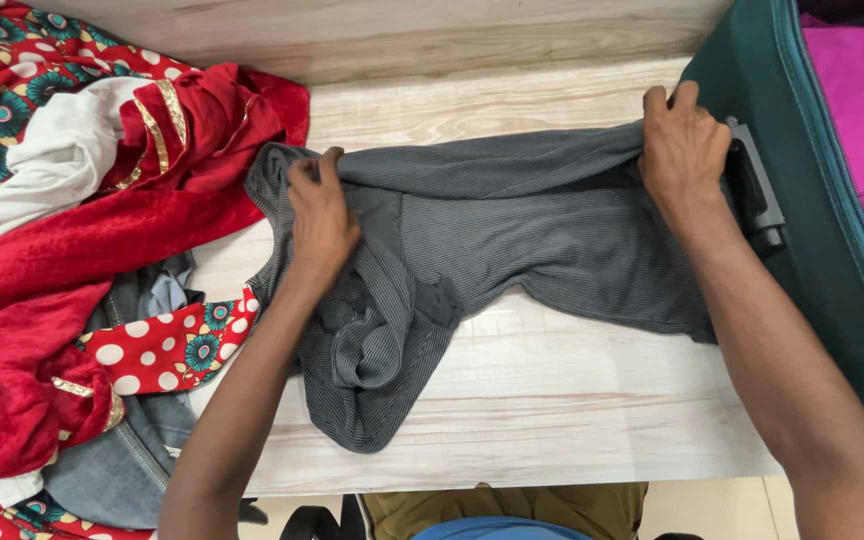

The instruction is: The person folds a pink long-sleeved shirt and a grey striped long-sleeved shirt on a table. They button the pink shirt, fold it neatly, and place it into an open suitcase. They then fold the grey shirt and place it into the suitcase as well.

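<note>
A grey striped garment lies spread across the pale wooden table. My left hand presses and pinches its left end, near the collar. My right hand grips the garment's far right edge, next to the suitcase. The cloth is stretched between both hands, and a sleeve hangs bunched toward the front edge of the table.
A heap of clothes fills the left side: red velvet cloth with gold trim, a white piece, red dotted print fabric and denim. An open teal suitcase holding a magenta garment stands at the right.
</note>
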